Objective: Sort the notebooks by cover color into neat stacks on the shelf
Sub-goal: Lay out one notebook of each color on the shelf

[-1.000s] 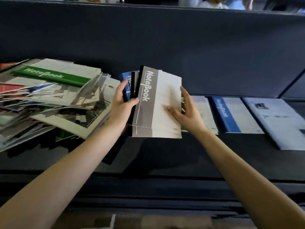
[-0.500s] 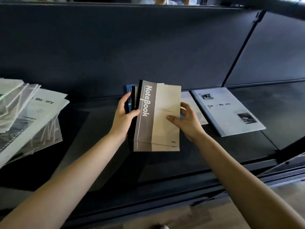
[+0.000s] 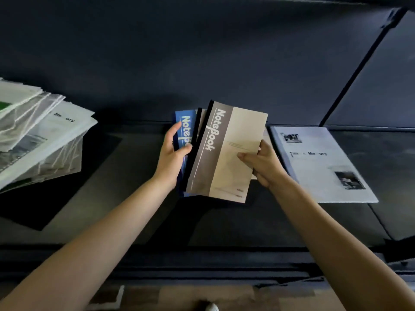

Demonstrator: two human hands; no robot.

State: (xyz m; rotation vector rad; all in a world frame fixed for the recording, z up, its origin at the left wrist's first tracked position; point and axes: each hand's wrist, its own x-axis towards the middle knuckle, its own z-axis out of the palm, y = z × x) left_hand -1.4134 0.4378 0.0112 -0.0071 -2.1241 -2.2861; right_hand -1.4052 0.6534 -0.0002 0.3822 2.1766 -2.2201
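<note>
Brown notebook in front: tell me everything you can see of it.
The brown notebook has a paper-like cover: a grey-brown band by the black spine with white "NoteBook" lettering and a thin white line, the rest beige with faint lines and small print low down. It is closed, tilted and held above the shelf. The right hand pinches its right edge; the left hand grips the blue notebook and others fanned behind it.

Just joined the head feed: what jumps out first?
Centre frame, a brown-and-beige paper notebook is held up in front of a blue-covered notebook; the left hand grips the blue one and the right hand pinches the brown one's edge. A pale grey booklet lies flat on the dark shelf to the right, and a sloppy heap of pale notebooks sits far left.
</note>
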